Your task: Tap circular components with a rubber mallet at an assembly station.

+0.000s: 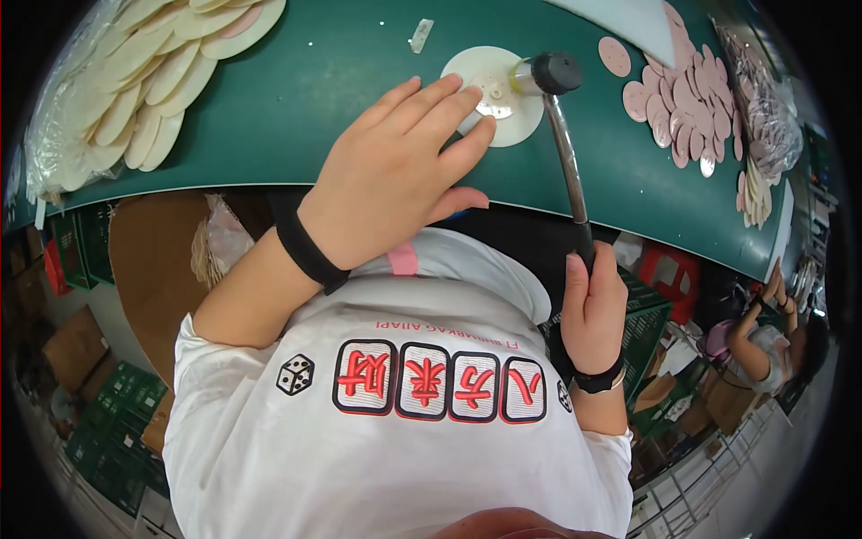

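Rested one left hand (393,175) palm down, with fingers spread a little and thumb held well out, at the left side of one white disc (514,121). Gripped one hammer (566,153) in one right hand (593,314), with fingers wrapped round the dark handle end. Had two faces on the hammer's head, one black, one clear yellowish, at the disc's right edge; could not tell whether touching. Saw the disc flat on one green bench (287,121), round and smooth, with several small holes and a glossy patch near the middle. Counted beyond one pale strip (420,36), one lone pink oval (615,56), one pile of pink pieces (691,103) and one of cream pieces (171,76), both too overlapped to number, and one other person (761,350) far right.
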`<action>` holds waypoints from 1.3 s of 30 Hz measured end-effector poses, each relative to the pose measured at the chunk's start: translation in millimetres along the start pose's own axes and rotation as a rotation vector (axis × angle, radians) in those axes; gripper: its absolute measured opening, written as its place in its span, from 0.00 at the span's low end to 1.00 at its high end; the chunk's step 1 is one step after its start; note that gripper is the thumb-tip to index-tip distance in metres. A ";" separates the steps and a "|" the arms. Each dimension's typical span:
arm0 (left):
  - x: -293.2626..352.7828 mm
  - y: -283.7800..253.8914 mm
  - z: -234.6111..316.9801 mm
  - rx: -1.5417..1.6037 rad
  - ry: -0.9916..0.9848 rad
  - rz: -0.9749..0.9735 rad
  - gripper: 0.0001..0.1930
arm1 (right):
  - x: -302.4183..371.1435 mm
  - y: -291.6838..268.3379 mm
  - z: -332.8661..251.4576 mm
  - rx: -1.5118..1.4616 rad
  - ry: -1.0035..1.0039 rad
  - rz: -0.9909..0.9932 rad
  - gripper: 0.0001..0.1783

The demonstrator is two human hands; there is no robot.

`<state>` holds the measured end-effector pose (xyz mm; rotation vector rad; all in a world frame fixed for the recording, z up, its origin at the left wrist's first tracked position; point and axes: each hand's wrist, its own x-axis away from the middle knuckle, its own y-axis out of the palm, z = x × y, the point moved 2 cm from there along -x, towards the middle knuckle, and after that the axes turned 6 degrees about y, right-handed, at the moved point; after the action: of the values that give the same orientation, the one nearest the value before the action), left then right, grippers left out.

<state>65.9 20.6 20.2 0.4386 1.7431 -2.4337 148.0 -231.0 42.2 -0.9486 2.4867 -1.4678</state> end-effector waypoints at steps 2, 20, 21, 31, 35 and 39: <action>0.7 -0.3 -0.8 0.007 0.001 -0.001 0.34 | 4.6 -8.1 -4.1 -0.006 0.007 0.014 0.10; 1.4 0.9 -3.1 0.013 0.040 -0.007 0.33 | 12.5 -13.8 -10.4 -0.009 -0.039 0.119 0.09; 2.2 0.9 -3.1 0.026 0.032 -0.009 0.34 | 13.9 -13.4 -10.3 -0.007 -0.036 0.118 0.09; 2.1 0.8 -5.5 0.066 0.030 0.014 0.36 | 1.2 -21.8 -21.7 -0.081 -0.011 0.089 0.08; 2.6 -4.3 -2.1 0.016 0.021 0.001 0.36 | -8.7 -12.1 -22.3 -0.033 -0.044 0.090 0.08; 3.6 -4.3 -0.8 -0.014 0.020 0.020 0.35 | -6.5 -15.8 -21.4 0.019 -0.033 0.044 0.08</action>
<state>61.4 23.1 22.7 0.4782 1.7539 -2.4099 152.2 -216.5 65.1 -0.9013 2.4503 -1.4483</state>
